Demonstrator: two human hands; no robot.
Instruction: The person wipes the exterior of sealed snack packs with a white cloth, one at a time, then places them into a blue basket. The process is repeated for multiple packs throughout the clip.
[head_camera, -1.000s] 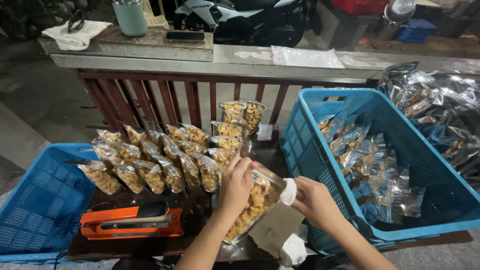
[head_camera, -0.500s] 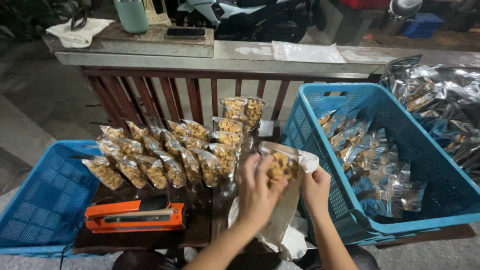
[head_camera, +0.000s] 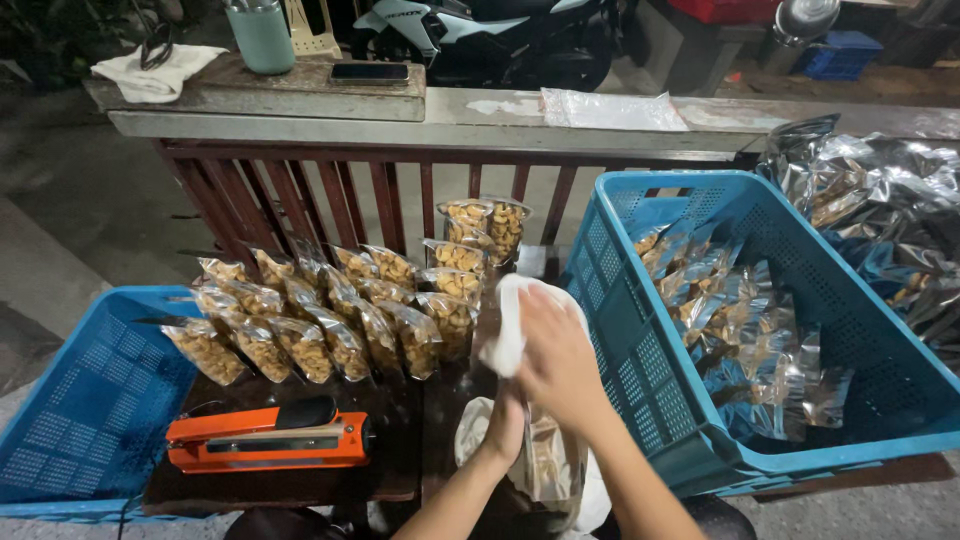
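Wiping seems to be the step in hand: your right hand (head_camera: 560, 355) presses a white cloth (head_camera: 510, 330) closed in its fingers, high over the dark table (head_camera: 300, 480), while your left hand (head_camera: 505, 430) clamps around the upper part of a clear pouch of nuts (head_camera: 548, 462) standing low between your forearms. The pouch sits just beside the near wall of the right blue crate (head_camera: 640, 400), which holds shiny filled pouches. Its mouth is hidden behind your right hand, so whether it is open or folded cannot be told.

To your left, rows of finished nut pouches (head_camera: 340, 320) lean on the table, and the orange heat sealer (head_camera: 265, 440) lies near its front edge with its arm down. Another blue crate (head_camera: 90, 400) stands further left.

Judging from this, the pouch is being cleaned before sealing. The next move calls for a steady left grip so the nuts stay low, a clean flat top strip, and a short carry across to the sealer without knocking the leaning rows just beside your path. Keep the cloth clear of the sealer's bar.
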